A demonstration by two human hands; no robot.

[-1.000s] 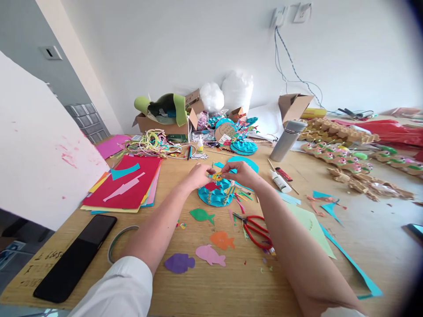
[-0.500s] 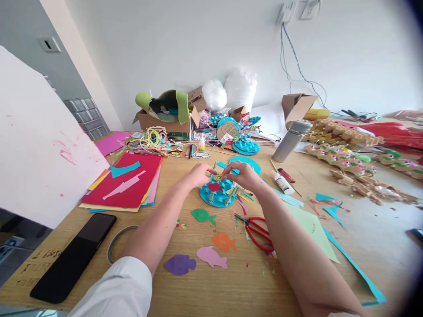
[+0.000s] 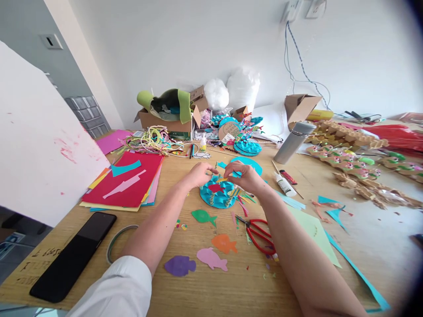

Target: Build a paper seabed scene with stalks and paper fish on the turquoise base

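Observation:
My right hand (image 3: 245,177) pinches a small yellow paper fish (image 3: 222,179), tilted nearly edge-on above a blue craft base (image 3: 216,203). To its left, my left hand (image 3: 201,175) hovers over the same base, thumb and forefinger slightly apart, with nothing visible between them. A red paper fish (image 3: 216,188) and a striped yellow fish (image 3: 234,193) stand on the base beside twisted supports. Nearer me lie paper fish in green (image 3: 202,216), orange (image 3: 224,243), pink (image 3: 212,258) and purple (image 3: 180,265). Red-handled scissors (image 3: 259,235) rest by my right forearm.
Coloured paper sheets (image 3: 132,193), a black phone (image 3: 71,259) and a tape roll (image 3: 110,246) are at left. A white glue bottle (image 3: 284,185), grey flask (image 3: 294,143) and green paper (image 3: 313,233) are at right. Boxes and craft supplies line the wall.
The yellow fish has turned from facing me to nearly edge-on and shifted slightly right in my right hand. My left fingers have come away from it.

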